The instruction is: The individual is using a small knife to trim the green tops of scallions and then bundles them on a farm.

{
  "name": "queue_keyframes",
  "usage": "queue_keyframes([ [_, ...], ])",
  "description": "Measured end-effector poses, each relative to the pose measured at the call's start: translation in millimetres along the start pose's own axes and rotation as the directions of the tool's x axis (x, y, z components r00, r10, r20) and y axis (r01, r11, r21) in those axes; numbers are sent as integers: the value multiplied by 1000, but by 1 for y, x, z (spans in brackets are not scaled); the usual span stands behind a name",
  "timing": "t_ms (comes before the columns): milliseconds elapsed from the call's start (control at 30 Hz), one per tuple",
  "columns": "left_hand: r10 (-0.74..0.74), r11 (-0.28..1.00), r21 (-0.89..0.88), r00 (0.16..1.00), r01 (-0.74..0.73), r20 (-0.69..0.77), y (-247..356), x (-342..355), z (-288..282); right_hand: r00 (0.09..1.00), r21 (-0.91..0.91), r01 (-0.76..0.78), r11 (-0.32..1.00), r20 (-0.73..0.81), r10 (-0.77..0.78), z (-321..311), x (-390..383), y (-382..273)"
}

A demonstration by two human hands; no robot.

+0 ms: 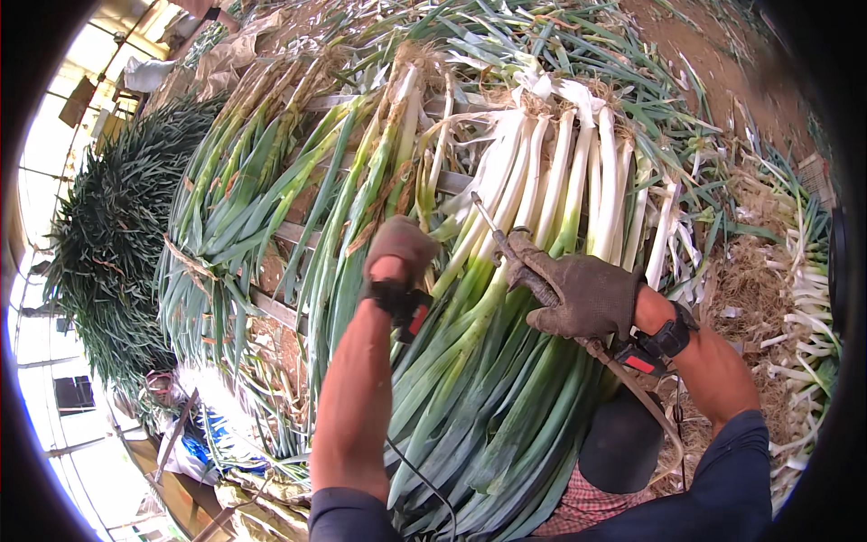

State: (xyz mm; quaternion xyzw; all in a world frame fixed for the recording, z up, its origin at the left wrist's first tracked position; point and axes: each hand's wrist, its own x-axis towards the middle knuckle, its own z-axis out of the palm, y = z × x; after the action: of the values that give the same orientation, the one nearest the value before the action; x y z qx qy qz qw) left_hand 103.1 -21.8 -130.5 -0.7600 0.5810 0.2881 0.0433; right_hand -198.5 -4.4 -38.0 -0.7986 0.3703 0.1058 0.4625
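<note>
Long leeks with white shanks (578, 185) and green leaves lie across slatted rails (284, 307). My left hand (397, 253), in a dark glove, is curled closed over the leek leaves left of the white shanks; what its fingers hold is hidden. My right hand (582, 294), also gloved, grips a spray gun (506, 244) with a thin metal nozzle aimed up-left over the shanks, a hose (650, 397) running down from it. Leeks with yellowed, untidy outer leaves (271, 154) lie to the left.
A dark green leek pile (117, 244) stands at the left. Trimmed white leeks (804, 334) and root scraps (731, 280) lie right. Another person's arm (194, 9) shows at the top left. A dark rounded object (619, 443) and red checked cloth (578, 506) are below my right hand.
</note>
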Motion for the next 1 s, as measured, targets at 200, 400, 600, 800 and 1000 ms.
queue_keyframes([
  [200,525,817,448,790,-363,-318,10,-5,-115,996,5,78,997,-53,-78,7,-3,11],
  [400,-117,-86,-776,780,-625,-615,54,25,-174,994,111,108,988,-46,-103,0,-3,6],
  [600,-121,935,-354,940,1,-319,2,-28,-2,986,192,149,970,45,-160,1,-2,-33],
  [800,-11,999,39,928,27,-373,-5,-46,29,997,45,-70,997,-9,70,-35,67,-36],
  [1000,-27,986,148,951,76,-308,4,-38,26,980,-233,-101,967,-191,57,-66,157,-13],
])
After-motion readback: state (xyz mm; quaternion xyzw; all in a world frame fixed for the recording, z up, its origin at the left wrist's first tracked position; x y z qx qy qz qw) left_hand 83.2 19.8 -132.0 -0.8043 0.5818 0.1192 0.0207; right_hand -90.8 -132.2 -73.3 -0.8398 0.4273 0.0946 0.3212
